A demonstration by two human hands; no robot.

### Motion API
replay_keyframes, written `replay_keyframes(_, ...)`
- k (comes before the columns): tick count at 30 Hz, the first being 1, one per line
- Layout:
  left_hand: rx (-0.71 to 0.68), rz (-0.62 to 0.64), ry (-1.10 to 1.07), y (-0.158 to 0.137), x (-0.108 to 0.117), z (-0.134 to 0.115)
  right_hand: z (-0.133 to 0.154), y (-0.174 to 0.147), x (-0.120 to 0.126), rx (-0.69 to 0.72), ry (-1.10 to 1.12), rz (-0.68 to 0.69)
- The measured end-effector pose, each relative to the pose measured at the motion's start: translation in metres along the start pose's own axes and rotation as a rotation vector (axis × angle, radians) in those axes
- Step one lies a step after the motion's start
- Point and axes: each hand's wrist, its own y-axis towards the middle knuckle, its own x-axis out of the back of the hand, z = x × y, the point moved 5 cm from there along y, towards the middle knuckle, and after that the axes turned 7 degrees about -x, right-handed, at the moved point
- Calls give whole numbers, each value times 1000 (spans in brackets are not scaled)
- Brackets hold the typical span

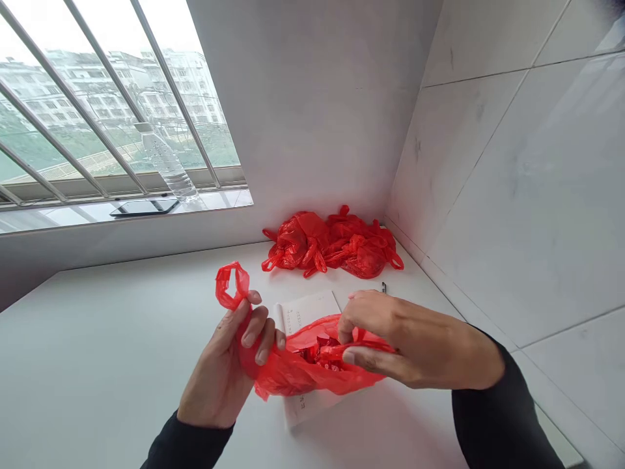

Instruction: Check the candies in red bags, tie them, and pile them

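A red bag (293, 378) is held above the notebook (312, 307), toward the right edge of the desk (122, 339); whether its underside touches the page cannot be told. Its mouth gapes upward, showing small shiny red pieces (328, 355) inside. The left hand (237, 358) has its fingers curled closed round the bag's left end, with a handle loop (233, 285) standing up above the thumb. The right hand (415, 339) reaches over from the right, bent fingers dipping into the mouth, thumb nearly meeting them on the rim they grip. The notebook lies open, with writing on its pages. Beyond it, a dark pen (383, 287) shows just past the right hand. More red bags (336, 244) are heaped at the desk's far right corner, near the tiled wall (537, 195). Past the far edge, a sill (224, 198) carries a clear bottle (168, 163), upright, and a dark flat device (145, 208) beside it.
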Motion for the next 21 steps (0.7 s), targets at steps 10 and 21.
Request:
replay_keyframes(10, 88, 168, 391, -27, -24, 9, 13, -10, 25, 22, 450, -607)
replay_keyframes(21, -14, 275, 548, -42, -29, 23, 35, 11, -12, 165, 267, -409)
